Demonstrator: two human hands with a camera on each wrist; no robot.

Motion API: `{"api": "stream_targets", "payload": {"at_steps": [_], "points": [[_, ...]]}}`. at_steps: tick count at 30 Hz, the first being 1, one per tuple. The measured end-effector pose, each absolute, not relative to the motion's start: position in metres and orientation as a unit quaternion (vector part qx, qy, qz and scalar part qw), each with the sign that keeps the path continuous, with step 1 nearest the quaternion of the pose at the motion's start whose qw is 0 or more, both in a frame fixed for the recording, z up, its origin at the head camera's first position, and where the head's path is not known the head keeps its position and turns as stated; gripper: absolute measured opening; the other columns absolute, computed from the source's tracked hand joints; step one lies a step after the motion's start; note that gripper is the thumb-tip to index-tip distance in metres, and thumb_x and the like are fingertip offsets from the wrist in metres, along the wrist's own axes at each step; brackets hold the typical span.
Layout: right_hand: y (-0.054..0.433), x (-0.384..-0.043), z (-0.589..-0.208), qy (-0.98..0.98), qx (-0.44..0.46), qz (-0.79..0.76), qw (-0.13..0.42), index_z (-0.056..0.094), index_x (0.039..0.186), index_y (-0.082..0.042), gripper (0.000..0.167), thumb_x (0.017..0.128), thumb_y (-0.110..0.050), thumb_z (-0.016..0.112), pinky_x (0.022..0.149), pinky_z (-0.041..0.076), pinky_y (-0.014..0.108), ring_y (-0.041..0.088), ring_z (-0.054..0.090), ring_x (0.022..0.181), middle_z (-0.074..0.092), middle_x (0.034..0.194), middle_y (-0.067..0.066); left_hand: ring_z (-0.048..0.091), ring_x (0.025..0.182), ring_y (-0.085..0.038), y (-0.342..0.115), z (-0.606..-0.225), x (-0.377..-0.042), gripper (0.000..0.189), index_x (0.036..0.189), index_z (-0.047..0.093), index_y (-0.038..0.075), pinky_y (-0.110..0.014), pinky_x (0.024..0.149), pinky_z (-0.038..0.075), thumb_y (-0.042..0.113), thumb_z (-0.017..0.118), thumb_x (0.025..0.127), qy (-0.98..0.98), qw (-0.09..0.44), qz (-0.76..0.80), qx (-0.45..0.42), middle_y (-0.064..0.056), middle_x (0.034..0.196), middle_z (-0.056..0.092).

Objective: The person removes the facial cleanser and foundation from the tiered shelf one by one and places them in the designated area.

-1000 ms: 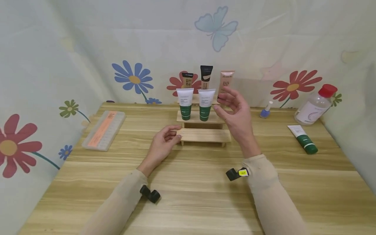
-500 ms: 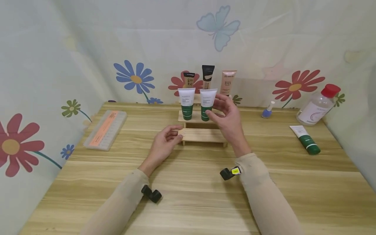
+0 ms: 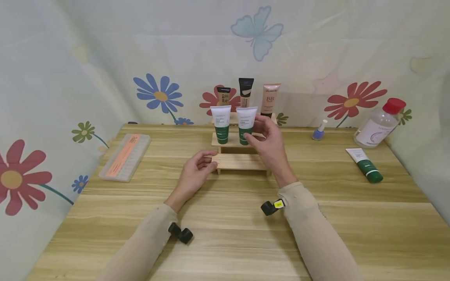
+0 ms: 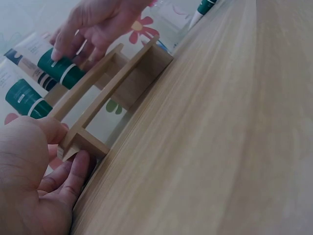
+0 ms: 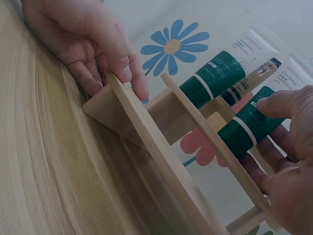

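Observation:
A stepped wooden display stand (image 3: 242, 162) stands towards the back of the table. My left hand (image 3: 192, 172) pinches the left end of its lowest step, thumb on top and fingers underneath in the left wrist view. Two white and green cosmetic tubes stand cap down on the middle step. My right hand (image 3: 271, 146) holds the right tube (image 3: 247, 116), its thumb on the green cap (image 5: 255, 122) and its fingers behind. Beside it is the left tube (image 3: 221, 121), untouched. On the top step behind are a gold tube (image 3: 223, 97), a black-topped tube (image 3: 246, 89) and a pink BB cream tube (image 3: 270, 98).
To the right on the table are a blue nail polish bottle (image 3: 318, 132), a clear red-capped bottle (image 3: 379, 125) and another white and green tube (image 3: 365, 167) lying flat. A clear plastic case (image 3: 125, 157) with an orange label lies at the left. A flowered curtain hangs behind.
My right hand has moved left from in front of the pink tube and taken hold of the right white and green tube. My left hand stays on the stand's lowest step.

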State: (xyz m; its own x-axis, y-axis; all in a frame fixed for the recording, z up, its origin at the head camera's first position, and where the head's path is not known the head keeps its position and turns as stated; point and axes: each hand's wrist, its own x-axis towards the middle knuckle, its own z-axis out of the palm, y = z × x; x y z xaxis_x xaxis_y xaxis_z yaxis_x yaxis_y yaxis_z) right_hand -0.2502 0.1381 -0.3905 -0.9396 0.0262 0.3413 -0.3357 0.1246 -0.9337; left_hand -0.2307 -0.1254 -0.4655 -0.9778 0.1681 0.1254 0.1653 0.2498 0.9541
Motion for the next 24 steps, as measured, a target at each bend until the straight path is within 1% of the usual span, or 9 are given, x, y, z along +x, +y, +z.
{"api": "stream_targets", "payload": {"at_steps": [4,10,17,22,24], "points": [[0.142,-0.249,-0.389,-0.735,0.105,0.655,0.142,0.061,0.151,-0.011,0.053,0.102,-0.004,0.081,0.111,0.058,0.050,0.027,0.067,0.126,0.068,0.144,0.012,0.067,0.120,-0.026,-0.126,-0.466,-0.230,0.032,0.141,0.073,0.017,-0.047,0.111,0.054,0.022,0.076,0.109,0.790,0.001,0.604,0.107,-0.013,0.126,0.072],[0.155,-0.247,-0.379,-0.726,0.105,0.659,0.165,0.063,0.148,-0.009,0.049,0.103,-0.004,0.080,0.104,0.059,0.037,0.024,0.067,0.122,0.069,0.139,0.012,0.067,0.118,-0.025,-0.125,-0.464,-0.229,0.031,0.140,0.074,0.018,-0.046,0.109,0.055,0.021,0.076,0.109,0.791,0.000,0.602,0.108,-0.012,0.125,0.072],[0.181,-0.239,-0.361,-0.715,0.104,0.661,0.202,0.067,0.146,-0.010,0.045,0.103,-0.005,0.080,0.100,0.058,0.029,0.023,0.067,0.118,0.071,0.135,0.010,0.068,0.117,-0.023,-0.123,-0.464,-0.230,0.032,0.140,0.073,0.016,-0.036,0.104,0.057,0.020,0.076,0.109,0.793,0.001,0.600,0.108,-0.011,0.124,0.072],[0.210,-0.231,-0.353,-0.718,0.100,0.646,0.238,0.068,0.148,-0.013,0.047,0.103,-0.004,0.079,0.096,0.058,0.025,0.022,0.068,0.117,0.072,0.132,0.006,0.068,0.117,-0.023,-0.125,-0.464,-0.230,0.031,0.140,0.073,0.017,-0.041,0.107,0.056,0.020,0.076,0.109,0.793,0.000,0.600,0.109,-0.010,0.125,0.072],[0.223,-0.228,-0.352,-0.725,0.091,0.635,0.250,0.068,0.149,-0.015,0.048,0.104,-0.004,0.079,0.096,0.058,0.023,0.021,0.067,0.118,0.072,0.134,0.005,0.068,0.119,-0.023,-0.126,-0.464,-0.230,0.031,0.140,0.073,0.017,-0.043,0.108,0.055,0.020,0.076,0.109,0.793,0.000,0.599,0.110,-0.010,0.126,0.072]]}}
